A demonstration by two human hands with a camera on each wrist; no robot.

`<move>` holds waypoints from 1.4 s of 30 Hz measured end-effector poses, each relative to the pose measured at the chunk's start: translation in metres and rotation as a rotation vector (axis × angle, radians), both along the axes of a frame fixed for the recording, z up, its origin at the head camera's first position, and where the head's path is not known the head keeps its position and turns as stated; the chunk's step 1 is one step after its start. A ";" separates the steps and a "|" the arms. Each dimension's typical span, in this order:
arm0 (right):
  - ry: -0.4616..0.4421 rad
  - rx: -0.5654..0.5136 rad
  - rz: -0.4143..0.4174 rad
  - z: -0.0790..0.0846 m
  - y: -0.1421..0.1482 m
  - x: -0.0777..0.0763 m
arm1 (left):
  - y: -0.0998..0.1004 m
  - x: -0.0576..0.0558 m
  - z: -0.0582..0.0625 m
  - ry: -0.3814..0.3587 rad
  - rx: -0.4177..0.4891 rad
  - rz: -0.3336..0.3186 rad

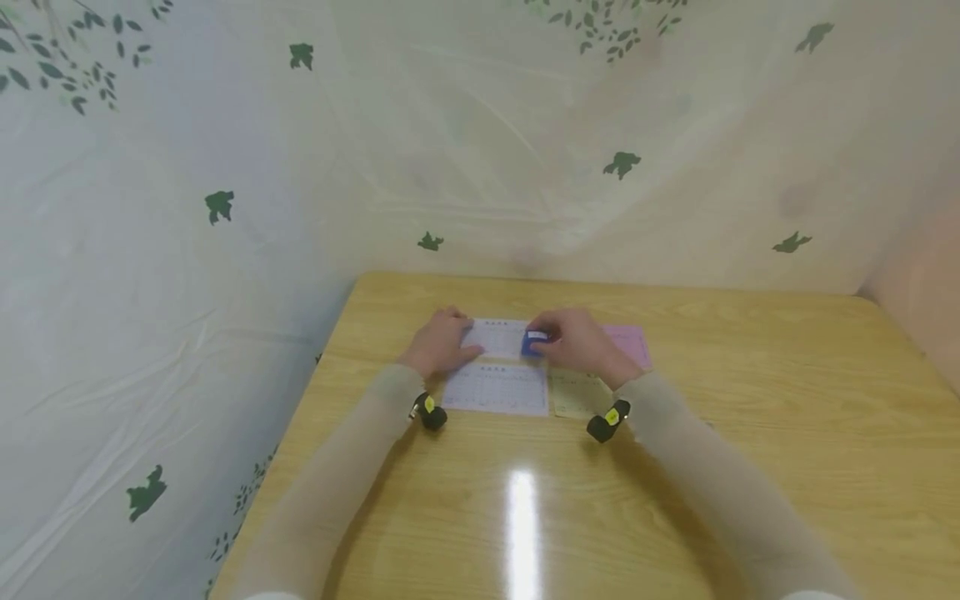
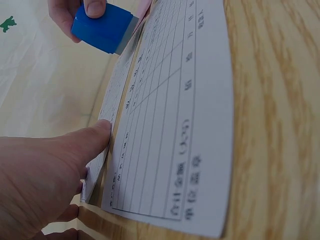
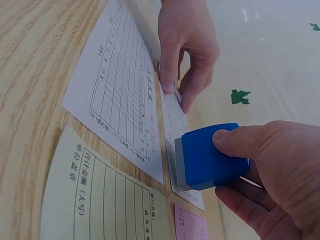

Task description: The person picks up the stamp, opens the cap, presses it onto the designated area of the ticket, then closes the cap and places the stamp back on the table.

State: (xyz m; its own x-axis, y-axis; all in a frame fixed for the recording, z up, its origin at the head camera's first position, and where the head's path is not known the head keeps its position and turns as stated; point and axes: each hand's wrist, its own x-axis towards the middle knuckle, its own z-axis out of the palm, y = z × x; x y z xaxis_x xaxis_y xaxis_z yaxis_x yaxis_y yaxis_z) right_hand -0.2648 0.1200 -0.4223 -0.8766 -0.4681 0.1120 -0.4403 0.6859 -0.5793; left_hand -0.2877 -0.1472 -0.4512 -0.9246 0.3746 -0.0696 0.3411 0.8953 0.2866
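Note:
My right hand (image 1: 581,342) grips a blue stamp (image 3: 212,157) between thumb and fingers. The stamp's clear grey base is down at the right end of the far white form (image 1: 497,337), overlapping it in the right wrist view. At that form's left end rests my left hand (image 1: 441,343), thumb and fingertips on the paper. A second white form (image 2: 165,115), printed with a ruled table, lies just in front of the far one. Under the right wrist is a yellow form (image 3: 105,195), partly hidden by the arm in the head view. A pink form (image 1: 628,343) shows beyond the right hand.
The forms lie on a wooden table (image 1: 750,400) with rounded far corners. A pale curtain (image 1: 480,167) with green bird and leaf prints hangs behind it and along the left side. Each wrist wears a black strap-on camera. A bright light reflection crosses the near tabletop.

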 end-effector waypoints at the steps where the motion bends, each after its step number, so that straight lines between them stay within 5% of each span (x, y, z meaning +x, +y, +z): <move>1: -0.002 0.004 -0.005 -0.001 0.000 0.000 | 0.000 0.000 0.000 -0.001 0.001 0.001; 42: -0.012 0.094 -0.050 -0.010 -0.006 -0.001 | 0.000 -0.002 -0.001 0.003 -0.009 0.000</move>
